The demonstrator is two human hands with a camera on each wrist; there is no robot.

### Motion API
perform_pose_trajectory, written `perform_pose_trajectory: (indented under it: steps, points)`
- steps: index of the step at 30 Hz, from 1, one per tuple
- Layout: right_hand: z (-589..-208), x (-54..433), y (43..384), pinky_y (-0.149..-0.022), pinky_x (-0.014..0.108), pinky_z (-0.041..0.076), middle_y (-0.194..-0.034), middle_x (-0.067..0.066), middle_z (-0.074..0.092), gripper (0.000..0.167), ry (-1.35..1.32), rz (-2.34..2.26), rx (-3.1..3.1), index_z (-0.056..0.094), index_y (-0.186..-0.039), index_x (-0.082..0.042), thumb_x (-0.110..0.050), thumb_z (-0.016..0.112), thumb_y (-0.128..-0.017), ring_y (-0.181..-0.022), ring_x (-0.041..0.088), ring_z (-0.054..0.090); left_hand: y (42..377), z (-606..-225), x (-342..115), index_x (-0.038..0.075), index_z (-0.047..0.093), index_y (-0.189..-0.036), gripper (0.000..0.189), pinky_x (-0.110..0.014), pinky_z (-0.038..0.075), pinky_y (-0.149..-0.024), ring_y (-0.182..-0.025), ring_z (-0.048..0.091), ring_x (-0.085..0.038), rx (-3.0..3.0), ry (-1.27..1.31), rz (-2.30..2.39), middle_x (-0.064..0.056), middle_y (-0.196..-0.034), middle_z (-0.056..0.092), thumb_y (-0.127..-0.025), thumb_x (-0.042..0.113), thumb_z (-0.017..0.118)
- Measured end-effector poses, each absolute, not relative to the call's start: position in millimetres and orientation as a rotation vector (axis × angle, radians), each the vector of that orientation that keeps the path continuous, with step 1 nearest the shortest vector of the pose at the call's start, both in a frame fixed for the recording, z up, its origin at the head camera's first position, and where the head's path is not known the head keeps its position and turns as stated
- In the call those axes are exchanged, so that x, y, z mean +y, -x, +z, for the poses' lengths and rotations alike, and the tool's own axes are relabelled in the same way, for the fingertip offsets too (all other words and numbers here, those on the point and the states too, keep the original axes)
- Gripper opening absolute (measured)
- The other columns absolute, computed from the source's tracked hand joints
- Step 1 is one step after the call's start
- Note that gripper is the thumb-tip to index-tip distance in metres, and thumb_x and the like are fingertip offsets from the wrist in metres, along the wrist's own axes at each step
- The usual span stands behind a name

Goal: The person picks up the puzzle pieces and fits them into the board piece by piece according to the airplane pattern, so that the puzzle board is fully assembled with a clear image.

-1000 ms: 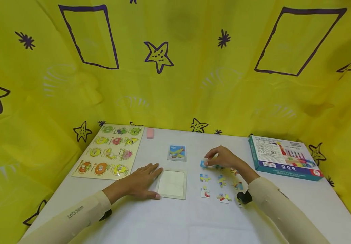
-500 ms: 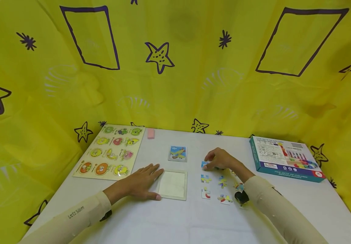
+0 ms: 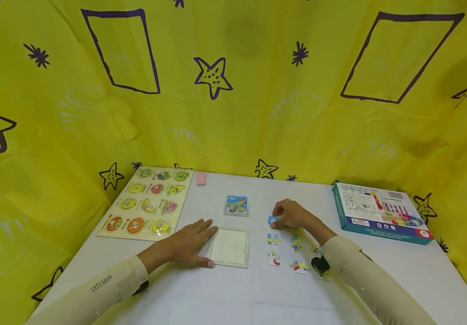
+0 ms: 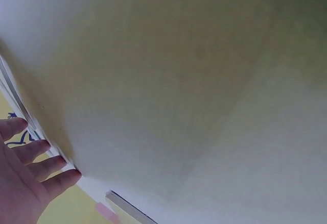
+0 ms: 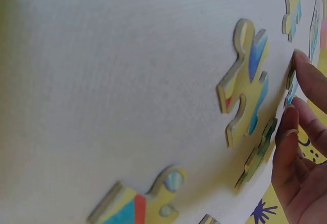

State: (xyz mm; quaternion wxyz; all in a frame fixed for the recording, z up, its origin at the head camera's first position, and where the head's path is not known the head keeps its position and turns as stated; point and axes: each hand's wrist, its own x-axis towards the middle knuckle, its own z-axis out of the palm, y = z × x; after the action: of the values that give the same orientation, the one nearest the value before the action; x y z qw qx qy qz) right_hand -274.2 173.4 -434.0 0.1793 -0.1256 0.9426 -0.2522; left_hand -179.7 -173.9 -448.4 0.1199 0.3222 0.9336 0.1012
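My left hand [image 3: 186,244] lies flat with spread fingers at the left side of a square puzzle tray [image 3: 247,248], thumb and fingertips right at its rim. In the left wrist view its fingers [image 4: 59,183] look straight. My right hand [image 3: 291,214] pinches a blue jigsaw piece [image 3: 272,220] at the back left of the loose pieces. In the right wrist view the thumb and fingers stand around that piece [image 5: 292,89]. Nearer me lie several other jigsaw pieces [image 3: 274,239] in loose rows, some hidden under the right hand and wrist.
Behind the tray sits a small airplane picture puzzle [image 3: 236,206]. A fruit board [image 3: 145,203] lies at the left, beside a pink block [image 3: 201,179]. At the back right rests a teal-edged toy box [image 3: 381,212]. A yellow curtain [image 3: 249,122] hangs behind the white table [image 3: 201,293].
The right hand has lowered slightly and closed thumb and fingers on the blue jigsaw piece. The left hand has stayed by the tray.
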Motion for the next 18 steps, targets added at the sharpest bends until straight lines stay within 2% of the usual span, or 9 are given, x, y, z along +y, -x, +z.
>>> perform_pose_trajectory:
  steps: [5, 9, 14, 18]
  points:
    - [-432, 172, 273, -0.078, 0.032, 0.05, -0.095, 0.007, 0.061, 0.032, 0.367, -0.723, 2.654, 0.062, -0.099, -0.007, -0.019, 0.086, -0.08, -0.085, 0.021, 0.057, 179, -448, -174, 0.009, 0.031, -0.157, 0.1, -0.059, 0.031, -0.117, -0.149, 0.028, -0.047, 2.736, -0.939, 0.279, -0.021, -0.163, 0.028, -0.085, 0.069, 0.064]
    - [-431, 170, 272, -0.073, 0.03, 0.049, -0.096, 0.009, 0.061, 0.032, 0.365, -0.746, 2.63, 0.059, -0.103, -0.008, -0.016, 0.083, -0.084, -0.083, 0.022, 0.058, 179, -448, -174, 0.009, 0.032, -0.157, 0.099, -0.06, 0.032, -0.117, -0.148, 0.028, -0.047, 2.741, -0.942, 0.275, -0.021, -0.163, 0.028, -0.085, 0.069, 0.065]
    - [-432, 168, 268, -0.065, 0.027, 0.047, -0.089, 0.009, 0.062, 0.025, 0.421, -0.865, 2.582, 0.061, -0.108, -0.006, -0.01, 0.076, -0.089, -0.072, 0.019, 0.057, 179, -448, -173, 0.009, 0.032, -0.157, 0.1, -0.06, 0.031, -0.117, -0.148, 0.028, -0.048, 2.731, -0.942, 0.286, -0.022, -0.163, 0.028, -0.085, 0.069, 0.065]
    - [-428, 168, 264, -0.061, 0.027, 0.046, -0.085, 0.008, 0.06, 0.018, 0.509, -0.955, 2.566, 0.062, -0.103, -0.003, -0.009, 0.074, -0.09, -0.065, 0.016, 0.055, 180, -448, -173, 0.009, 0.032, -0.157, 0.1, -0.059, 0.032, -0.117, -0.148, 0.028, -0.047, 2.733, -0.942, 0.273, -0.022, -0.163, 0.028, -0.085, 0.069, 0.065]
